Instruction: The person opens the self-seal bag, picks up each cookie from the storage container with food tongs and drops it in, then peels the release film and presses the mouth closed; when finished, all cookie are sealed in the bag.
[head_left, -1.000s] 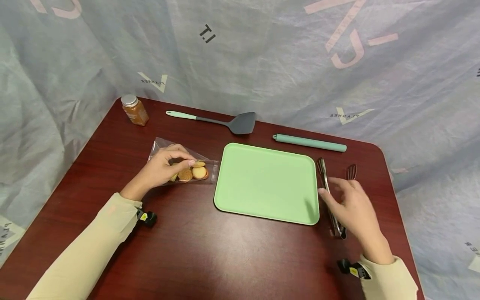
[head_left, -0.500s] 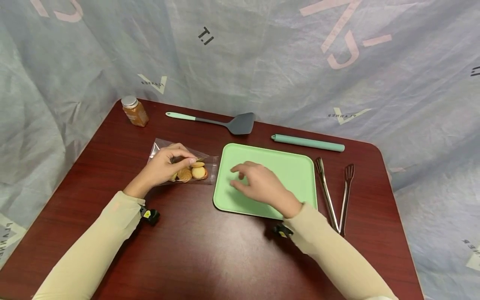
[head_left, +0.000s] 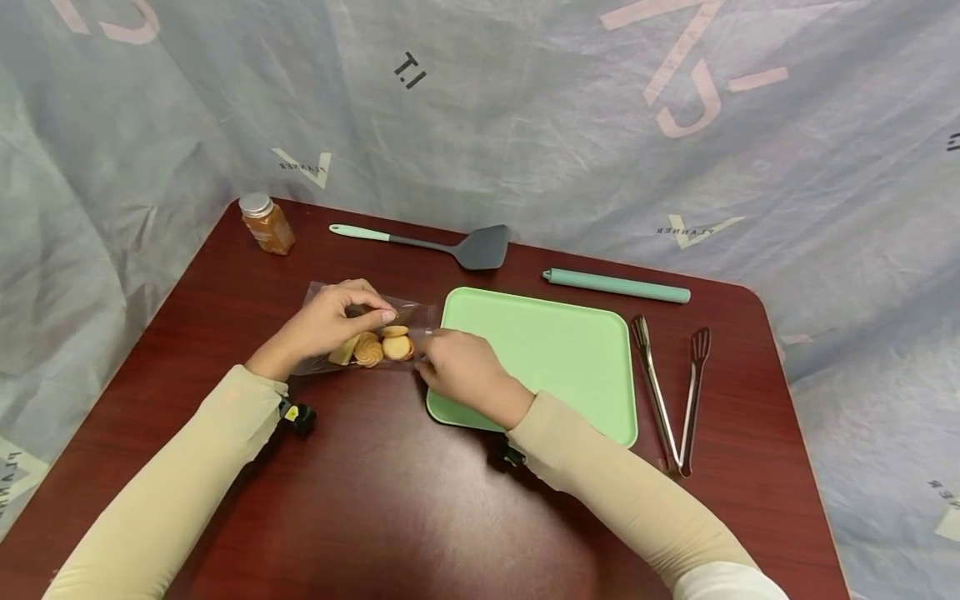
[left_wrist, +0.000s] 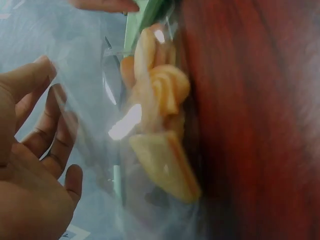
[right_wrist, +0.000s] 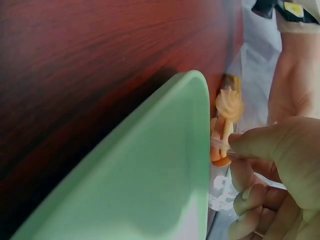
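A clear plastic bag (head_left: 415, 312) lies on the left part of the table, left of a light green tray (head_left: 551, 362). Inside it are several biscuits: a swirled one (head_left: 367, 350), a round sandwich one (head_left: 397, 345) and a wedge-shaped one (left_wrist: 165, 165). Over the bag, my left hand (head_left: 330, 321) pinches the upper film between thumb and forefinger. My right hand (head_left: 461, 367) reaches across the tray's left edge. In the right wrist view, its thumb and forefinger pinch the bag's mouth end, other fingers curled below.
Metal tongs (head_left: 678, 442) lie spread right of the tray. Behind it rests a green stick-like cylinder (head_left: 617, 285), with a grey-headed spatula (head_left: 482, 247) farther left. A silver-lidded jar (head_left: 268, 227) stands at the back left corner. A grey curtain (head_left: 480, 117) hangs behind the table.
My right hand has moved left from beside the tongs, across the tray, to the bag's mouth. The left hand stays at the bag; its film now sits slightly raised there.
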